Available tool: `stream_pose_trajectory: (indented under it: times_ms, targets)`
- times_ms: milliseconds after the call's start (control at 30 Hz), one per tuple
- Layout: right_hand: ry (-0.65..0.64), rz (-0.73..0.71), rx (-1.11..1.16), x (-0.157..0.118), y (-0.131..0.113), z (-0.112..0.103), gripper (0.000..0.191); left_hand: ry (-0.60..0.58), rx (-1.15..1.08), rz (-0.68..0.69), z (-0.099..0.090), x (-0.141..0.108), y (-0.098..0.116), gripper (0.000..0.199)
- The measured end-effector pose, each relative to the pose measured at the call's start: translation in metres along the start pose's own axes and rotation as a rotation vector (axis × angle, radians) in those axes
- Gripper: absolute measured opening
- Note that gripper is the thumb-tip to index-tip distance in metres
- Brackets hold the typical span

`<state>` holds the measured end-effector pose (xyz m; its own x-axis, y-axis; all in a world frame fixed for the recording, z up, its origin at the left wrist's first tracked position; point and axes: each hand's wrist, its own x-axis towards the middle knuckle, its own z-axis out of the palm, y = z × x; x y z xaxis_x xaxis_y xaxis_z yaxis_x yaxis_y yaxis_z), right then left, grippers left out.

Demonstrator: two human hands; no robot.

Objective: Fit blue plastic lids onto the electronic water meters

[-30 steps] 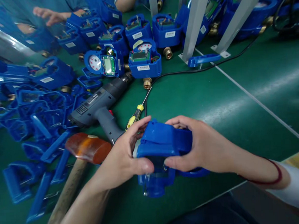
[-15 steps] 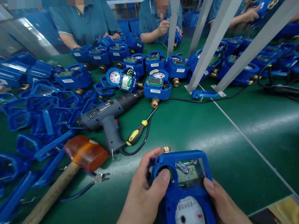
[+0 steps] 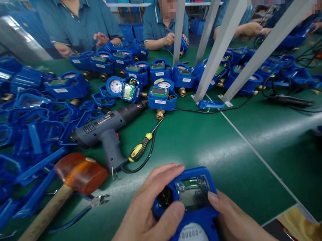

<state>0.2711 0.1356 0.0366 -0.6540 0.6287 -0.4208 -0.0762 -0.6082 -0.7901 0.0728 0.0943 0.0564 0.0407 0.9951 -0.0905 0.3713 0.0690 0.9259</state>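
Note:
A blue meter, with a display window at its far end and a round white dial nearer me, is held in both hands at the bottom middle. My left hand wraps its left side, fingers over the far left corner and thumb beside the round opening. On the right edge, my right hand grips with its thumb by the window's corner. Left of them lie a mallet with an orange-brown head, cutting pliers, a grey heat gun and a yellow-black screwdriver.
Loose blue frames are heaped at the left. Several open blue meters stand in rows across the green table. Slanted metal posts rise at the right. Co-workers in blue shirts work across the table.
My left thumb has come off the round opening, and my left fingers now reach over the meter's far edge. The meter is tilted differently. The view has shifted slightly to the right.

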Motion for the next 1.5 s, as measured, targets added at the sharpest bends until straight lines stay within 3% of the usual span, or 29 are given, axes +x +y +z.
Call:
stream_pose_trajectory:
  times_ms: [100,167,400,567,700,800,900,1000,1100,1167,1300,1400,1500]
  targets:
    - [-0.007,0.000,0.034,-0.001,0.002,-0.001,0.062,-0.066,0.195,0.144,-0.008,0.002,-0.004,0.075]
    - [-0.003,-0.011,0.059,-0.001,0.004,-0.001,0.060,-0.090,0.327,0.211,-0.013,0.003,-0.007,0.085]
    - [0.073,-0.018,0.092,-0.002,0.005,0.002,0.059,-0.154,0.599,0.387,-0.032,0.010,-0.005,0.078]
    - [0.092,-0.005,0.120,0.001,0.009,0.006,0.063,-0.207,0.634,0.353,-0.041,0.008,-0.014,0.078]
    - [0.111,-0.012,0.157,0.005,0.017,0.015,0.065,-0.324,0.452,0.273,-0.053,0.012,-0.025,0.079]
    - [0.122,-0.100,-0.032,0.005,0.015,0.026,0.070,-0.359,0.313,0.164,-0.065,0.015,-0.024,0.073]
    - [0.204,-0.173,-0.333,0.003,0.005,0.032,0.073,-0.369,0.333,0.099,-0.071,0.010,-0.013,0.075]
    - [0.231,-0.229,-0.589,0.003,-0.006,0.034,0.071,-0.419,0.414,0.047,-0.066,-0.002,-0.001,0.084]
    - [0.173,-0.319,-0.861,0.006,-0.010,0.034,0.084,-0.360,0.404,0.083,-0.049,-0.014,0.003,0.071]
    - [0.119,-0.363,-0.979,0.010,-0.010,0.033,0.087,-0.298,0.357,0.024,-0.034,-0.018,0.001,0.064]
    - [0.078,-0.378,-1.022,0.013,-0.009,0.029,0.081,-0.100,0.150,-0.123,-0.010,-0.019,-0.006,0.071]
    - [0.082,-0.411,-1.033,0.012,-0.009,0.028,0.081,-0.043,0.048,-0.102,-0.002,-0.020,-0.009,0.082]
    - [0.103,-0.418,-1.041,0.009,-0.006,0.028,0.081,-0.006,0.024,-0.082,-0.001,-0.022,-0.012,0.075]
